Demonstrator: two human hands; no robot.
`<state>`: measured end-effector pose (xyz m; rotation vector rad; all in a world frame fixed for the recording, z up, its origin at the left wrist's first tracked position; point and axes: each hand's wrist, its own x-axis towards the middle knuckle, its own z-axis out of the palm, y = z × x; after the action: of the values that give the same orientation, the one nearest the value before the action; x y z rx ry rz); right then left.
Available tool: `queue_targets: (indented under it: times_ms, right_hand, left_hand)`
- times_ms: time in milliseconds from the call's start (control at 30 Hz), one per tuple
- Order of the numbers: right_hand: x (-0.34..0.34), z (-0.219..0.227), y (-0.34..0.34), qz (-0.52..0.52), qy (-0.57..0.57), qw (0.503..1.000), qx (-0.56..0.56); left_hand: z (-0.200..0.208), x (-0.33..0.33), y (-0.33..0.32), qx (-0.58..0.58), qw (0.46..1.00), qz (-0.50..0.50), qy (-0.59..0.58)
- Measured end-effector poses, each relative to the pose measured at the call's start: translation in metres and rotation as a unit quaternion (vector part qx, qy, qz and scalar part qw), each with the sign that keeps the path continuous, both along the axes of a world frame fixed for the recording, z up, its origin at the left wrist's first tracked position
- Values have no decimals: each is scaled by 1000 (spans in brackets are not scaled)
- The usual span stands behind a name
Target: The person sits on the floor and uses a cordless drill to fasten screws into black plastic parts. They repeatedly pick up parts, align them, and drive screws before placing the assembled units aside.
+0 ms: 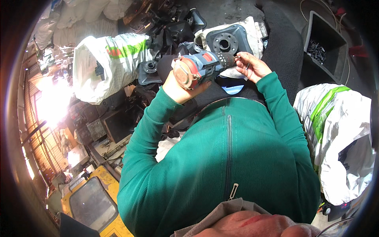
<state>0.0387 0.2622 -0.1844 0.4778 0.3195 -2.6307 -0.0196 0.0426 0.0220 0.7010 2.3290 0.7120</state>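
My left hand (177, 89) is wrapped round a blue and grey cordless drill (204, 65) with a reddish round back end. The drill is held over my lap, its black chuck (226, 59) pointing right. At the chuck's tip, the fingers of my right hand (253, 67) are pinched together; the small piece between them is too hidden to name. Just beyond the chuck lies a dark grey square part (241, 34) with a round, holed flange, resting on a white cloth or sack (256, 43). A similar flanged part (150, 68) lies left of the drill.
At the far right stands a grey bin (335, 65) with many small metal fasteners (316, 52). White and green sacks stand at left (89, 73) and right (347, 118). More dark parts (173, 33) are heaped ahead. A yellow machine (106, 177) is at lower left.
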Motion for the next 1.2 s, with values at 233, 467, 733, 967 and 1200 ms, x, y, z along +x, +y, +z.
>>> queue_targets:
  times_ms: [233, 467, 733, 967, 1200]
  right_hand:
    - [-4, -5, -9, -6, -50, 999, -17]
    - [-14, -14, -14, 31, -96, 995, -21]
    - [-29, -12, -21, 34, -120, 992, 17]
    - [-47, -49, -12, -48, -168, 940, 294]
    - [-69, -58, -25, -37, -97, 904, 414]
  left_hand:
    - [-8, -4, -5, -34, 987, -99, 125]
    - [-6, -12, 1, 9, 981, -98, 165]
    - [-19, -28, -4, -66, 996, -46, 29]
    - [-34, -55, -2, -50, 997, 18, 50]
    - [-66, -77, 4, -130, 991, 24, 24]
